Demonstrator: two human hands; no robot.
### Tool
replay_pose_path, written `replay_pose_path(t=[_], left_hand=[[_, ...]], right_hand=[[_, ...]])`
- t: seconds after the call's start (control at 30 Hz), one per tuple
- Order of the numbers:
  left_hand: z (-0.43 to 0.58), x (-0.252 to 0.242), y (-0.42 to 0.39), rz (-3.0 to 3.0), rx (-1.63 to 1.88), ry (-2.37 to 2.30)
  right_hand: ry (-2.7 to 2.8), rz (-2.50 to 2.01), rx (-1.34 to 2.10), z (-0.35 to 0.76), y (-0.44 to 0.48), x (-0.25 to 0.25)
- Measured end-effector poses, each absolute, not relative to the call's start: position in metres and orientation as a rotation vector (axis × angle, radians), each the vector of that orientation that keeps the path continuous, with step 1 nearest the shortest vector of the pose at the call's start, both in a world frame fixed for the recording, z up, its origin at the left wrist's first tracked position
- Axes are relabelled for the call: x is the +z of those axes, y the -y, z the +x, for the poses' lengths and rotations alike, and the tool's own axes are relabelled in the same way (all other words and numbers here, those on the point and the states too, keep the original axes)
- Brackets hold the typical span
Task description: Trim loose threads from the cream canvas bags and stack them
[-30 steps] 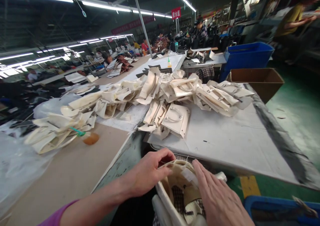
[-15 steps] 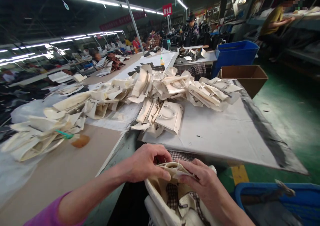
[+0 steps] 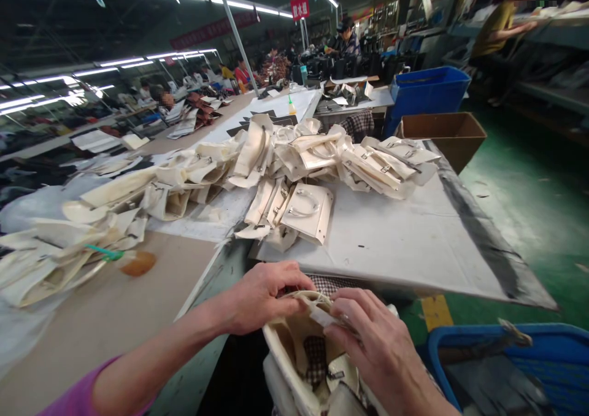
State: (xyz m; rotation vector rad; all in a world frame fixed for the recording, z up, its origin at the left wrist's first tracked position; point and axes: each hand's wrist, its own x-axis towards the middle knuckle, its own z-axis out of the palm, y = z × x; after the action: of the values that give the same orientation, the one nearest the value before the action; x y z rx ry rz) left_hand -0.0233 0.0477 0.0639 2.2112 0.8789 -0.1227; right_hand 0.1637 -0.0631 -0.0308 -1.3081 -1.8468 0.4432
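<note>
A cream-coloured bag piece (image 3: 289, 342) rests low in front of me, its opening facing up, with checked cloth visible inside and behind it. My left hand (image 3: 269, 294) pinches the far rim from the left, thumb inside the opening. My right hand (image 3: 368, 327) grips the same rim from the right, fingers curled over a layered edge with a pale strip. Thin loose threads show at the rim between the hands. Beyond, on the white table, lies a stack of similar cream bag pieces (image 3: 307, 210) with clear-wrapped handles.
More cream pieces (image 3: 193, 173) spread across the tables. At left lies a glue bottle (image 3: 138, 262) with a green nozzle. A blue basket (image 3: 478, 336) stands at lower right; a blue bin (image 3: 430, 94) and a cardboard box (image 3: 442, 134) stand behind the table. Other people sit farther off.
My right-hand fingers have curled more and shifted along the rim, showing a pale strip. The left hand keeps its hold. The whole view has swung slightly right.
</note>
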Motion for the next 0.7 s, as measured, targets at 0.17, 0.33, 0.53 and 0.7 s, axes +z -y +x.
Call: replay_pose_path(t=[0.17,0.33,0.53,0.7], left_hand=[[-0.020,0.074,-0.050,2.275,-0.179,-0.796],[-0.007,0.076,-0.052,2.305,-0.246,-0.818],[-0.003,0.066,-0.050,2.172,-0.218,-0.839],[-0.007,0.060,-0.048,2.176,-0.187,-0.887]], right_hand=[[1.890,-1.392,0.314,0.159,0.065,-0.024],[1.826,-1.368,0.323,0.156,0.066,-0.025],[1.650,-1.312,0.445,0.153,0.064,-0.034],[1.616,-1.311,0.427,0.149,0.065,-0.043]])
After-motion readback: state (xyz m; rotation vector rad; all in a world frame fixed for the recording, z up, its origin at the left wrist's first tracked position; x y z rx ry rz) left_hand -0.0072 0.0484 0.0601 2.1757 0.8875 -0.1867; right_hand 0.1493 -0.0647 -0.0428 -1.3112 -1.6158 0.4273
